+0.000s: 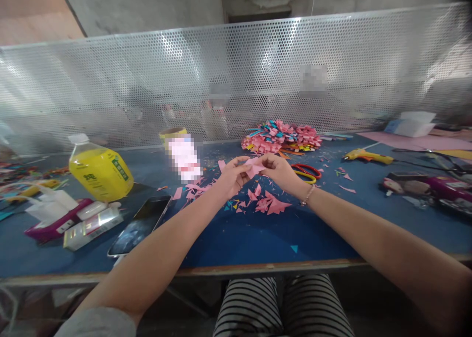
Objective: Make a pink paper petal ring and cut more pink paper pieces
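Observation:
A small piece of pink paper [254, 166] is held up between both hands above the blue table. My left hand [236, 174] pinches its left side with thumb and fingers. On its right side, my right hand [277, 171] grips it with fingertips closed. Folded pink paper pieces [272, 203] lie on the table just below the hands, among small scraps. Scissors with red and yellow handles [307, 172] rest right beside my right hand, their blades hidden. Behind the hands sits a heap of pink, blue and yellow paper pieces [280, 136].
At left stand a yellow drink bottle [99, 170], a tissue pack [61, 216], a small box [93, 226] and a phone [140, 225]. A yellow glue gun [368, 156] lies at right, near a purple pack [448, 187]. A perforated metal screen [236, 81] closes off the back.

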Demonstrator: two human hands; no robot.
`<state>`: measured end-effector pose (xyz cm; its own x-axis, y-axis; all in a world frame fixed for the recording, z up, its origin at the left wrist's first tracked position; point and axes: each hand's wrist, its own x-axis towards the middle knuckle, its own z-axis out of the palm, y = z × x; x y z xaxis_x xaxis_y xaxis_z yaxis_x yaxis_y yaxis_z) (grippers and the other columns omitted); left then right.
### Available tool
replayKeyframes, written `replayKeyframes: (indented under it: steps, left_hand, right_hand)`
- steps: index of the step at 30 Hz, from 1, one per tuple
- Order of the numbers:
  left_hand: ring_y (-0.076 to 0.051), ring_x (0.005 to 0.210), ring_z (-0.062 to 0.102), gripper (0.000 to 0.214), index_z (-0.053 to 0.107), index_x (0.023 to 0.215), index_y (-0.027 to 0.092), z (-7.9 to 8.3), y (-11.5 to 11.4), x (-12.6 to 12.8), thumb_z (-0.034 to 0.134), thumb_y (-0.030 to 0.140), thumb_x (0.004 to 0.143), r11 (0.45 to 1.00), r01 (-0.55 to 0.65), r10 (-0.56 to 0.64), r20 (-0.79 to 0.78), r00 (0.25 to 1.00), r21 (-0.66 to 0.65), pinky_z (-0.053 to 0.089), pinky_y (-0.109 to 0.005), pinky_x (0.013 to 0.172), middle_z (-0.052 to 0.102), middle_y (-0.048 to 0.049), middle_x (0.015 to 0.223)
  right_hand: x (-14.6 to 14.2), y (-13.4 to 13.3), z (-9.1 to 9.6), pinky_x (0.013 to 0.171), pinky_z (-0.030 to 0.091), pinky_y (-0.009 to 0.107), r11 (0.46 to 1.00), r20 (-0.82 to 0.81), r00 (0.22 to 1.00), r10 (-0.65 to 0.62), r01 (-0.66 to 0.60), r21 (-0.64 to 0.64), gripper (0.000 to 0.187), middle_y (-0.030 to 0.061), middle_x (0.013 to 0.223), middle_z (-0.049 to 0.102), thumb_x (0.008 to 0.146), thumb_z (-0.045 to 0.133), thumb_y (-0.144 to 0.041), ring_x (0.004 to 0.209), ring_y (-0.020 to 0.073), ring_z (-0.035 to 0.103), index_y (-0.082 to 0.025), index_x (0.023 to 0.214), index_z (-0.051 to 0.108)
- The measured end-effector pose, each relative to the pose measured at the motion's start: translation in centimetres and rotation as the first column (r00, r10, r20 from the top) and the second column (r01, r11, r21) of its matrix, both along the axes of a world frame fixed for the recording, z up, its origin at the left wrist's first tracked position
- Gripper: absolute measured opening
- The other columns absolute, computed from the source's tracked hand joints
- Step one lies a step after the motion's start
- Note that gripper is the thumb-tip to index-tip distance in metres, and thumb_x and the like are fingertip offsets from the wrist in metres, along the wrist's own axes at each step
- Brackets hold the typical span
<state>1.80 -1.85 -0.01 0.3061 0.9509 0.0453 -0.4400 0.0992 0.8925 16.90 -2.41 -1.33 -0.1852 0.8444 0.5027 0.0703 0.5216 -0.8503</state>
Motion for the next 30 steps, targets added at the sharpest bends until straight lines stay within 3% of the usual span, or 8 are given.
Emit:
replayKeyframes:
  steps: [11,16,24,30]
  left_hand:
    - [-0.008,0.051,0.051,0.024,0.056,0.079,0.017,0.17,-0.2,-0.02,0.065,0.007,0.059,0.999,0.047,-0.047,-0.001,0.999,-0.019,0.042,-0.023,0.05,0.056,0.0013,0.06]
    - [-0.007,0.051,0.052,0.024,0.057,0.08,0.017,0.04,-0.06,-0.05,0.066,0.009,0.059,0.998,0.063,-0.063,-0.024,0.998,0.0,0.042,-0.022,0.051,0.056,0.0013,0.06]
    - [-0.007,0.055,0.053,0.017,0.058,0.072,0.016,-0.06,-0.17,0.03,0.067,0.009,0.058,0.992,0.028,-0.029,0.006,1.0,0.125,0.043,-0.022,0.055,0.056,0.0026,0.061]
    - [-0.009,0.057,0.055,0.024,0.058,0.077,0.016,-0.17,-0.09,0.06,0.066,0.005,0.057,0.997,0.038,-0.04,0.018,0.999,0.067,0.045,-0.023,0.058,0.06,0.0011,0.064]
  right_hand:
    - [0.03,0.03,-0.28,0.064,0.043,0.025,0.998,-0.146,0.987,0.065,-0.067,-0.007,0.015,-0.0017,0.072,0.059,0.058,0.065,-0.017,0.067,0.0094,0.053,-0.018,0.072,0.059]
    - [0.0,-0.19,-0.04,0.059,0.042,0.024,0.997,-0.147,0.987,0.071,-0.075,-0.018,0.013,-0.0011,0.07,0.059,0.06,0.066,-0.023,0.063,0.0087,0.051,-0.018,0.069,0.059]
    - [-0.02,0.01,0.04,0.062,0.042,0.024,0.999,-0.128,0.992,0.019,-0.023,-0.03,0.012,-0.0016,0.068,0.059,0.059,0.062,-0.016,0.062,0.0088,0.052,-0.017,0.071,0.06]
    - [-0.06,-0.14,0.21,0.06,0.043,0.024,1.0,-0.068,0.998,-0.003,0.003,0.006,0.011,-0.0015,0.068,0.058,0.062,0.058,-0.014,0.06,0.0083,0.051,-0.017,0.073,0.06]
